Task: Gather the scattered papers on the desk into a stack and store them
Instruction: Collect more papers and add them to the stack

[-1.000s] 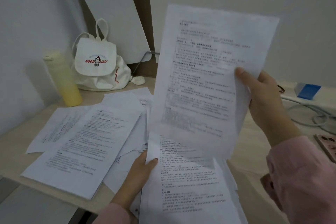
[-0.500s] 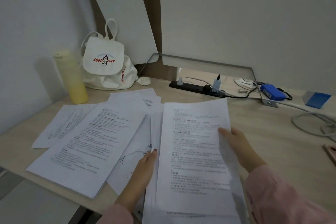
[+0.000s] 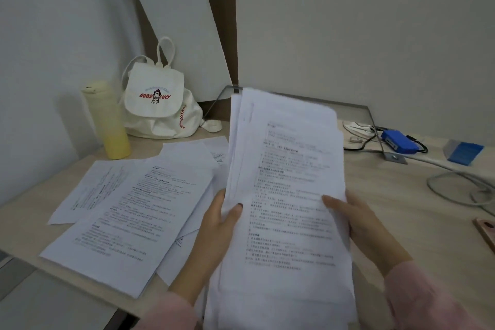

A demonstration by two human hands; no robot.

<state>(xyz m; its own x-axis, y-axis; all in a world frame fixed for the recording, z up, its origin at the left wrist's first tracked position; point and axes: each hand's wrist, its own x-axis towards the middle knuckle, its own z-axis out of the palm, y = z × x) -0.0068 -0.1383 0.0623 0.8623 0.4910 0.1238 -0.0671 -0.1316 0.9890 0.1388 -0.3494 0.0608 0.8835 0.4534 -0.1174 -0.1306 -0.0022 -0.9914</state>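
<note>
A stack of printed white papers [image 3: 289, 190] is raised off the desk in the middle of the view, tilted toward me, its edges uneven. My left hand [image 3: 214, 225] grips its left edge, thumb on the top sheet. My right hand [image 3: 356, 220] grips its right edge, thumb on the front. Several more printed sheets [image 3: 134, 211] lie scattered and overlapping on the light wood desk [image 3: 401, 217] to the left of the stack; some are partly hidden under it.
A yellow bottle [image 3: 107, 120] and a white drawstring backpack [image 3: 158, 104] stand at the back left against the wall. A blue box [image 3: 400, 140], cables [image 3: 455, 185] and a blue-and-grey block [image 3: 463, 151] sit at the back right. A pink phone [image 3: 487, 230] lies at the right edge.
A single sheet held high in my right hand came down onto the pile in front of me; both hands now grip the pile's sides and have lifted it off the desk.
</note>
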